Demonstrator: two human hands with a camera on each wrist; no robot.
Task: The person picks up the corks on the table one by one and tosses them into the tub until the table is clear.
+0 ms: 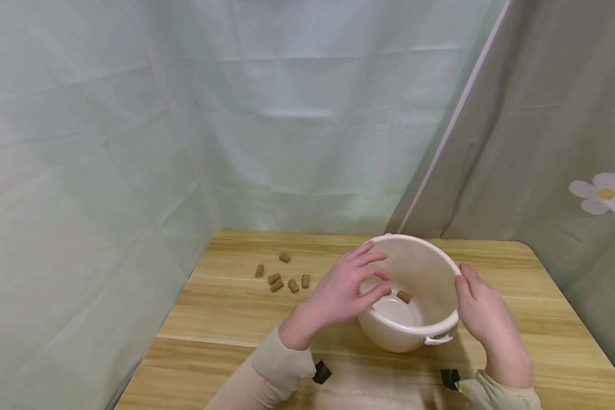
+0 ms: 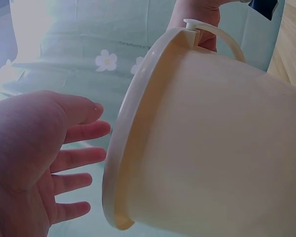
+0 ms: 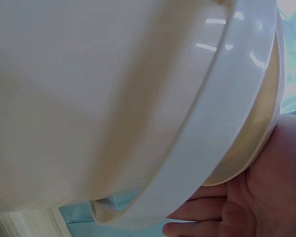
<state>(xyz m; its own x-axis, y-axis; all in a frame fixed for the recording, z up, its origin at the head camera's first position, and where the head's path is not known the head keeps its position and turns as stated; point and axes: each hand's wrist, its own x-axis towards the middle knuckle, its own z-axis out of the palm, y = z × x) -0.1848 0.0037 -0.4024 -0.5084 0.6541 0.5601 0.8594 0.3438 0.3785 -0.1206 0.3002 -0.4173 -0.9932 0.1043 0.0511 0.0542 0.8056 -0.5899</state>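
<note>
A cream plastic bucket [image 1: 389,336] stands on the table, its mouth tilted toward the head camera. One brown cork [image 1: 404,296] lies on the bottom inside it. My left hand [image 1: 351,285] hovers over the bucket's left rim with fingers spread and loosely bent; the left wrist view shows nothing between thumb and fingers. On the opposite side my right hand [image 1: 484,304] grips the rim. In the right wrist view, fingers [image 3: 202,210] of that hand reach behind the rim, and its thumb is hidden. Several more corks [image 1: 277,285] lie scattered on the table, left of the bucket.
The wooden table [image 1: 205,353] has pale fabric curtains [image 1: 307,142] behind it and at both sides. Two small black pieces [image 1: 322,372] lie near the sleeves at the front. A white handle [image 1: 439,339] juts from the bucket's near right side.
</note>
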